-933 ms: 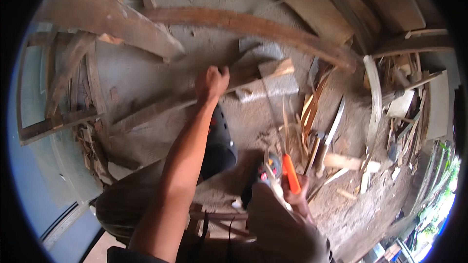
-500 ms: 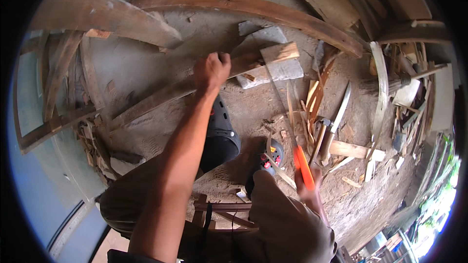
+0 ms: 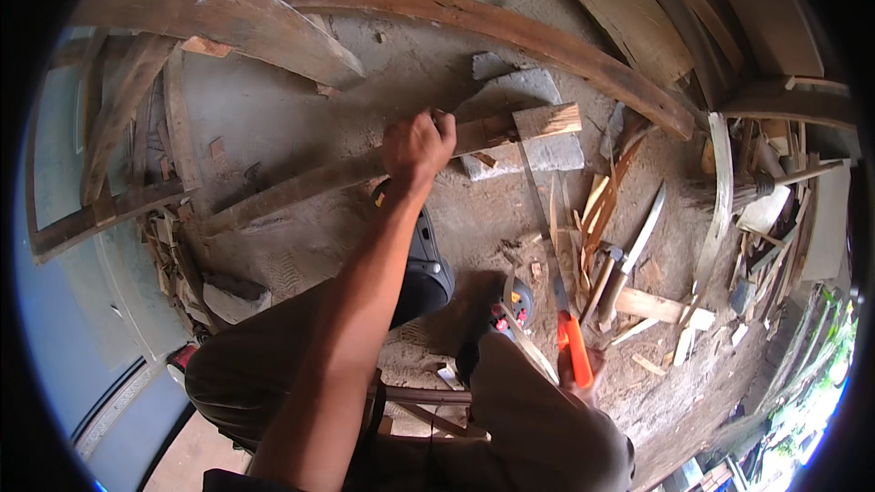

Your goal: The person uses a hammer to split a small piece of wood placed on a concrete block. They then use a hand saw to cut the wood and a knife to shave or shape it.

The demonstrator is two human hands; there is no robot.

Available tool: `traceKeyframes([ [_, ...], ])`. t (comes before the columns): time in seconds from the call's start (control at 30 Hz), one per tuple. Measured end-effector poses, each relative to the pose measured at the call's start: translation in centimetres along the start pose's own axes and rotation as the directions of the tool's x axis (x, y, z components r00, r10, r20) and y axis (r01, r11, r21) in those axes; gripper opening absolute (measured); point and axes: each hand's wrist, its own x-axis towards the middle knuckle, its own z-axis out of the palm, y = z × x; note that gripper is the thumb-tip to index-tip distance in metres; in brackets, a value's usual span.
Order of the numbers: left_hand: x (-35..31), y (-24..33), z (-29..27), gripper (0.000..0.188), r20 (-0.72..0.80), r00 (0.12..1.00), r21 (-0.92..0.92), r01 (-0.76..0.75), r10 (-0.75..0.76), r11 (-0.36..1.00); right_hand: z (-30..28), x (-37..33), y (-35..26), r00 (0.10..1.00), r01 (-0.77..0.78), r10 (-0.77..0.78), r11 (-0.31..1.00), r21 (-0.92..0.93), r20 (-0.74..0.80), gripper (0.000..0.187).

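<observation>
My left hand (image 3: 419,144) is closed around a long wooden plank (image 3: 314,188), pressing down near its right part. The plank slants across the ground, with its pale right end propped on a grey stone block (image 3: 538,158). In my right hand (image 3: 581,372), low on the right beside my knee, is the orange handle of a handsaw (image 3: 574,348). Its thin blade runs away from me, and the far part meets the plank just short of the pale end. Most of my right hand's fingers are hidden behind the handle.
A knife (image 3: 643,235), a hammer (image 3: 602,282) and a short wood piece (image 3: 661,304) lie right of the saw. Wood strips (image 3: 609,191) are scattered near the blade. A long curved beam (image 3: 483,29) crosses beyond the plank; a thick board (image 3: 210,14) juts in at left.
The handsaw has been drawn back toward me by my right hand, its blade still at the plank. My left hand keeps its hold; the whole view has shifted slightly.
</observation>
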Motion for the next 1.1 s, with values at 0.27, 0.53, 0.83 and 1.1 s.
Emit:
traceKeyframes([
  [0.27, -0.5, -0.9, 0.2, 0.039, -0.036, 0.999, -0.093, -0.006, 0.003, 0.996, 7.2, 11.0, -0.9, 0.988, -0.115, 0.059, 0.899, 0.423, 0.144, 0.013],
  [0.53, 0.1, -0.1, 0.6, 0.042, 0.027, 0.999, 0.012, 0.025, -0.026, 1.000, 1.5, -0.3, 1.5, 0.993, -0.034, 0.038, 0.999, -0.041, 0.111, 0.010],
  [0.83, 0.5, -1.4, 0.9, 0.035, 0.014, 0.998, -0.076, -0.067, 0.068, 0.995, 3.3, 3.8, 0.9, 0.990, 0.048, -0.062, 0.993, 0.110, 0.125, 0.009],
  [1.1, 0.2, -1.6, 0.4, 0.036, 0.008, 0.997, 0.005, -0.074, 0.074, 0.997, 5.6, 10.8, -1.6, 0.994, 0.012, -0.021, 0.996, 0.092, 0.104, 0.015],
])
